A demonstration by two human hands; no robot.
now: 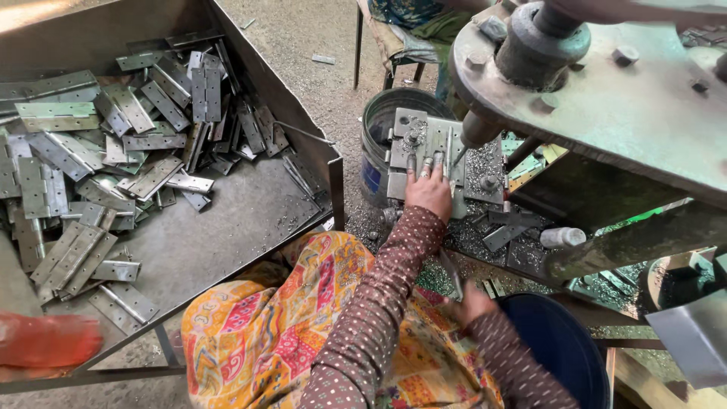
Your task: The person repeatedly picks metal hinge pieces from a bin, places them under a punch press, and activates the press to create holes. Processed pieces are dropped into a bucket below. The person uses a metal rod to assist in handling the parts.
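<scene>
I am pressing my left hand (429, 189) flat, fingers spread, on the hinge (432, 148) in the jig (405, 151) at twelve o'clock, just beside the drill bit (459, 155); my right hand (471, 303) at five o'clock is closing on another hinge (451, 274), blurred; I judge fingertips should be staying clear of the bit; tray (227, 220) of hinges lying at nine o'clock.

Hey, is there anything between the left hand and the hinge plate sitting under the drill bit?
Nothing visible. The left hand already rests flat on the hinge plate on the metal jig, fingers spread over it. The drill bit comes down just beside the fingertips, not between hand and plate. The right hand holds another metal strip lower down.
</scene>
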